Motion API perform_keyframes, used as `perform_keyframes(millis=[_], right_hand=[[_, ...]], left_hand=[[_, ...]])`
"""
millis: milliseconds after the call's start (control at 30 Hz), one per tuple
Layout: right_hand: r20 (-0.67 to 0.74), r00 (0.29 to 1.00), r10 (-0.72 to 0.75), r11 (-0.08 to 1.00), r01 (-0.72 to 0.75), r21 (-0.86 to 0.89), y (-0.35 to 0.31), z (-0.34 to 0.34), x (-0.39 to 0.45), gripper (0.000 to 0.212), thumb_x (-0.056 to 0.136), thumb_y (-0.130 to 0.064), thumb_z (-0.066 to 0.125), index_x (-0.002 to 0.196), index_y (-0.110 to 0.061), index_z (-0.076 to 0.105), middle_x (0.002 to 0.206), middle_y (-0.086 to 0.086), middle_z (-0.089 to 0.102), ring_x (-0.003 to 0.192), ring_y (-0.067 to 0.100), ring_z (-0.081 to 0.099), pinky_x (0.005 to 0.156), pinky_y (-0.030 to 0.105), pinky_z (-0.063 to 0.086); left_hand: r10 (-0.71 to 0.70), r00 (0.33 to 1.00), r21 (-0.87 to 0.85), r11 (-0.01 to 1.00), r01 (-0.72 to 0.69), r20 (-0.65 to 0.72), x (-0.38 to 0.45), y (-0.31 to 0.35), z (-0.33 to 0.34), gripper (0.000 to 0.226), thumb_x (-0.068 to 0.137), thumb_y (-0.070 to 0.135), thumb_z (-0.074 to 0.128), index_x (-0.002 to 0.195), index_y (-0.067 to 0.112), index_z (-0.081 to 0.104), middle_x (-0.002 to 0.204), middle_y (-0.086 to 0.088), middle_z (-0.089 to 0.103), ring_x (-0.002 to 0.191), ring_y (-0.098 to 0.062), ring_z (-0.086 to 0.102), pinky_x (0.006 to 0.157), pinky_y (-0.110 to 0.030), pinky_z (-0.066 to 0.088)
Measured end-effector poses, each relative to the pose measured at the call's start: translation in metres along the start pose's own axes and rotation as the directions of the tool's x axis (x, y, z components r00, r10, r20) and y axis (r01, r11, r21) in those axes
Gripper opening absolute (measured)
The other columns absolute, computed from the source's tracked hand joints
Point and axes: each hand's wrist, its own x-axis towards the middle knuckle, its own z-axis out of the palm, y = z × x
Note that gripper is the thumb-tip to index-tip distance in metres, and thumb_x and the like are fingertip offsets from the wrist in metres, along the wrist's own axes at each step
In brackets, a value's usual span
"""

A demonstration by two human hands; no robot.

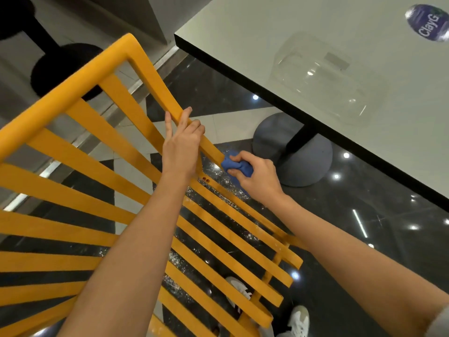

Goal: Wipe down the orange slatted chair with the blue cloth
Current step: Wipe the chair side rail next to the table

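Observation:
The orange slatted chair (80,166) fills the left and middle of the view, seen from above, its back slats fanning left and its seat slats running down to the right. My left hand (181,144) grips the chair's right side rail. My right hand (257,177) holds the bunched blue cloth (237,165) pressed against the lower end of that rail, just right of my left hand. Part of the cloth is hidden under my fingers.
A white table (315,45) with a black edge stands at the upper right on a grey round base (308,164). A clear plastic box (323,76) and a round sticker (428,21) lie on it. My white shoes (298,322) stand on glossy dark floor. A black table base (60,66) is upper left.

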Motion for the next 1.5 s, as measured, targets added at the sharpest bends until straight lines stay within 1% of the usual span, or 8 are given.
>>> perform_keyframes(millis=[400,567,633,767,933,1100,1300,1500], right_hand=[[0.01,1.0,0.001,1.0,-0.001,-0.013,-0.003,-0.006,-0.008,0.022,0.086,-0.021,0.074,0.106,-0.021,0.068,0.103,-0.001,0.07,0.094,0.015,0.065,0.082,0.029,0.056],[-0.026,0.997,0.072,0.996,-0.071,0.046,-0.003,-0.005,0.015,0.016,0.083,-0.022,0.076,0.097,-0.019,0.069,0.096,-0.002,0.07,0.089,0.012,0.064,0.076,0.024,0.053],[-0.06,0.993,0.104,0.985,-0.095,0.147,-0.009,0.003,0.02,0.017,0.083,-0.021,0.076,0.098,-0.018,0.069,0.097,-0.002,0.07,0.091,0.012,0.065,0.078,0.023,0.055],[0.008,0.994,0.111,0.979,-0.111,0.169,0.007,-0.009,-0.004,0.022,0.08,-0.02,0.08,0.101,-0.019,0.072,0.101,-0.004,0.071,0.097,0.01,0.065,0.086,0.029,0.057],[0.066,0.99,0.128,0.98,-0.136,0.146,0.006,-0.016,0.016,0.024,0.078,-0.021,0.082,0.099,-0.015,0.073,0.098,-0.001,0.071,0.095,0.013,0.066,0.085,0.034,0.058],[0.054,0.998,0.016,0.979,-0.026,0.201,0.009,-0.013,-0.003,0.03,0.079,-0.017,0.08,0.108,-0.018,0.074,0.106,-0.005,0.073,0.101,0.005,0.066,0.092,0.029,0.056],[0.153,0.97,0.187,0.962,-0.212,0.174,0.023,-0.025,0.012,0.032,0.084,-0.026,0.076,0.113,-0.012,0.071,0.108,0.002,0.072,0.1,0.014,0.066,0.084,0.026,0.055],[0.07,0.996,0.046,0.969,-0.062,0.239,0.016,-0.022,-0.026,0.037,0.085,-0.013,0.075,0.121,-0.02,0.069,0.114,-0.007,0.07,0.104,0.003,0.065,0.087,0.015,0.053]], left_hand=[[-0.014,0.999,0.075,0.997,0.016,-0.03,-0.001,0.001,0.004,0.04,0.093,0.003,0.055,0.133,0.007,0.057,0.145,-0.01,0.051,0.151,-0.027,0.014,0.118,-0.053,-0.007],[0.179,0.979,0.252,0.947,-0.197,0.094,-0.021,0.016,0.022,0.065,0.099,0.017,0.048,0.155,0.014,0.016,0.162,-0.005,0.022,0.152,-0.025,0.006,0.118,-0.052,-0.007],[0.176,0.979,0.244,0.95,-0.195,0.1,-0.031,0.016,0.038,0.064,0.102,0.021,0.046,0.156,0.017,0.011,0.164,-0.003,0.014,0.152,-0.022,0.001,0.119,-0.049,-0.007],[0.147,0.988,0.173,0.973,-0.152,0.036,-0.037,0.009,0.053,0.066,0.1,0.021,0.054,0.155,0.021,0.018,0.163,0.002,0.015,0.15,-0.019,-0.005,0.119,-0.048,-0.003],[0.057,0.998,-0.021,0.998,-0.057,0.004,-0.034,0.024,0.057,0.061,0.09,0.001,0.063,0.146,0.012,0.041,0.156,-0.004,0.037,0.151,-0.024,0.01,0.122,-0.048,0.009],[0.036,0.999,-0.068,0.997,-0.037,-0.017,-0.035,0.023,0.063,0.062,0.086,-0.006,0.063,0.143,0.008,0.045,0.154,-0.009,0.039,0.151,-0.025,0.012,0.122,-0.048,0.009],[0.04,0.997,-0.111,0.993,-0.047,-0.062,-0.034,0.023,0.067,0.054,0.084,-0.006,0.069,0.136,0.003,0.053,0.147,-0.014,0.048,0.147,-0.032,0.024,0.118,-0.052,0.015],[0.039,0.998,-0.087,0.995,-0.042,-0.039,-0.035,0.024,0.063,0.058,0.086,-0.003,0.067,0.14,0.007,0.049,0.151,-0.009,0.043,0.15,-0.027,0.016,0.12,-0.048,0.008]])
